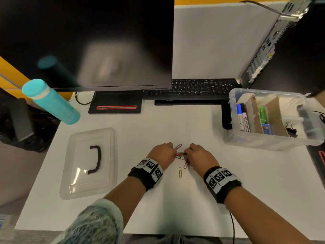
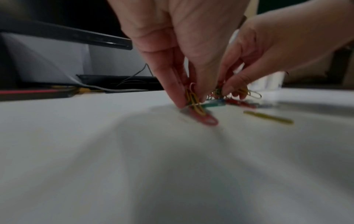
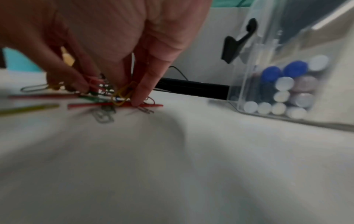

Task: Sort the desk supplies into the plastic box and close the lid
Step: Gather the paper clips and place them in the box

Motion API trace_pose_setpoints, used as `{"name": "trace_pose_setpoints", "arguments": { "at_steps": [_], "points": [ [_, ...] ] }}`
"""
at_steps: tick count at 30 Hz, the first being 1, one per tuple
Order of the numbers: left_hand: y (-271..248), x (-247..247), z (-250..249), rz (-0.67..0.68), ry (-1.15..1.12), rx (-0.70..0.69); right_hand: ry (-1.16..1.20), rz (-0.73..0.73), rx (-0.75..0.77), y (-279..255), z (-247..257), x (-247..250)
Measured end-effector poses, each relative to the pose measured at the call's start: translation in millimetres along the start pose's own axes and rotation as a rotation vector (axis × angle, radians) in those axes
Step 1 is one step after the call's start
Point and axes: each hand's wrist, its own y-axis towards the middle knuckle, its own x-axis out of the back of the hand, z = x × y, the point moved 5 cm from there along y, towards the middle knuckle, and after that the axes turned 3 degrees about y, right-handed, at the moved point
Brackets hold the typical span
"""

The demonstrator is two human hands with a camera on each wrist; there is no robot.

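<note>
Several coloured paper clips lie in a small pile on the white desk, between my two hands. My left hand pinches yellow and green clips at the pile's left edge, fingertips on the desk. My right hand pinches a yellow clip from the right side. One yellow clip lies apart, nearer to me. The clear plastic box stands open at the right and holds markers and cardboard dividers. Its clear lid, with a black handle, lies flat at the left.
A teal bottle stands at the back left. A dark monitor and its stand rise behind the hands, with a black keyboard beside them. A computer tower stands behind the box. A thin cable hangs off the front edge.
</note>
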Motion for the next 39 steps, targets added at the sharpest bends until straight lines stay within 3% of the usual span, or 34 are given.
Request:
{"name": "trace_pose_setpoints", "arguments": {
  "at_steps": [5, 10, 13, 15, 20, 22, 24, 27, 31, 33, 36, 39],
  "points": [
    [-3, 13, -5, -0.008, -0.122, -0.015, 0.358, -0.074, -0.208, -17, -20, 21],
    [-3, 31, -23, -0.110, -0.179, -0.070, 0.768, -0.176, -0.386, -53, -46, 51],
    [-1, 37, -38, -0.166, -0.207, -0.104, 1.122, -0.249, -0.462, -73, -68, 90],
    [1, 36, -47, -0.165, -0.230, -0.106, 1.216, -0.321, -0.464, -84, -92, 127],
    [5, 35, -65, -0.176, -0.277, -0.079, 0.909, -0.603, -0.531, -93, -189, 213],
    [5, 36, -70, -0.199, -0.286, -0.060, 0.755, -0.629, -0.610, -78, -229, 228],
    [4, 39, -75, -0.220, -0.294, -0.050, 0.580, -0.518, -0.662, -53, -258, 230],
    [1, 49, -85, -0.274, -0.303, -0.048, 0.134, -0.173, -0.697, -18, -277, 221],
    [-2, 68, -102, -0.305, -0.301, -0.077, 0.009, -0.064, -0.719, -9, -286, 215],
    [0, 81, -116, -0.309, -0.301, -0.077, 0.105, -0.133, -0.671, -14, -286, 217],
    [14, 111, -144, -0.320, -0.290, -0.095, 0.311, -0.433, -0.618, -52, -276, 221],
    [45, 151, -184, -0.335, -0.277, -0.136, 0.209, -0.626, -0.525, -93, -262, 192]
  ]
}}
